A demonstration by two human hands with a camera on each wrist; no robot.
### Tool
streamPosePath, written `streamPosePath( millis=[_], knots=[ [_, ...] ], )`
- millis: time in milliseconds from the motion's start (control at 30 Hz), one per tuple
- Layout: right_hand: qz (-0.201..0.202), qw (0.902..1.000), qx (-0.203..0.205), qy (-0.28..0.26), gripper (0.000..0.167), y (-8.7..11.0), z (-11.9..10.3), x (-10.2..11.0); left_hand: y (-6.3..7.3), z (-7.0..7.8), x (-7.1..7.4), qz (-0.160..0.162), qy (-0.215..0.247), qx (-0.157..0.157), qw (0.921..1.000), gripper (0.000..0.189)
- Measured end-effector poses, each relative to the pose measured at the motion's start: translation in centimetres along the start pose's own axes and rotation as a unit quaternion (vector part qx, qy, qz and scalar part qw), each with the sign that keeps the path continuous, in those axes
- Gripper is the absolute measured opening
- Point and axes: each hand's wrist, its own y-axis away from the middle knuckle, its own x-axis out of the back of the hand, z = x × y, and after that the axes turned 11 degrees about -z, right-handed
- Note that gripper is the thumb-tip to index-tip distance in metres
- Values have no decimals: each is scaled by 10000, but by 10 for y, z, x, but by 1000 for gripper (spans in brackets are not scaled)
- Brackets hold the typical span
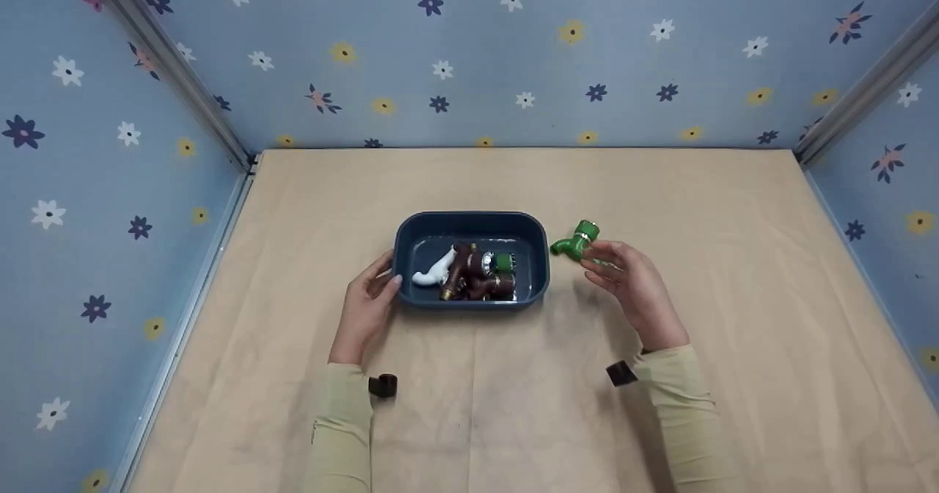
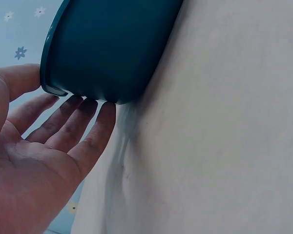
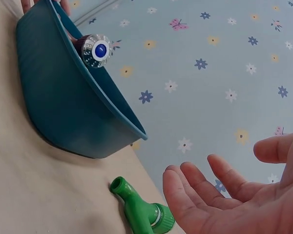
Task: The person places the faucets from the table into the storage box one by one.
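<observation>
A dark blue plastic basin (image 1: 411,229) stands mid-table. In it lie a white curved spout-like piece (image 1: 436,269), brown plastic taps (image 1: 458,269) and a green ribbed knob (image 1: 505,262). A silver knob with a blue centre (image 3: 98,50) shows above the rim in the right wrist view. My left hand (image 1: 364,306) holds the basin's left end, thumb at the rim and fingertips against the outer wall. Right of the basin, a green plastic tap (image 3: 140,209) lies on the table. My right hand (image 1: 632,287) is beside it, fingers relaxed and spread, holding nothing.
A beige cloth (image 1: 469,405) covers the table. Blue flowered panels (image 1: 499,60) enclose the back and both sides, joined by grey metal posts (image 1: 176,60). A dark wrist device (image 1: 383,386) is on the left arm and another (image 1: 621,373) on the right.
</observation>
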Motion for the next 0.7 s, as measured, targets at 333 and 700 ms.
streamPosePath(
  millis=[333, 700],
  knots=[
    [61, 10000, -5, -20, 43, 3, 0, 13, 1, 0, 0, -19, 37, 11, 10000, 49],
    [276, 9995, -127, -131, 39, 6, -2, 28, -1, 0, 1, -25, -40, 48, 10000, 50]
  ],
)
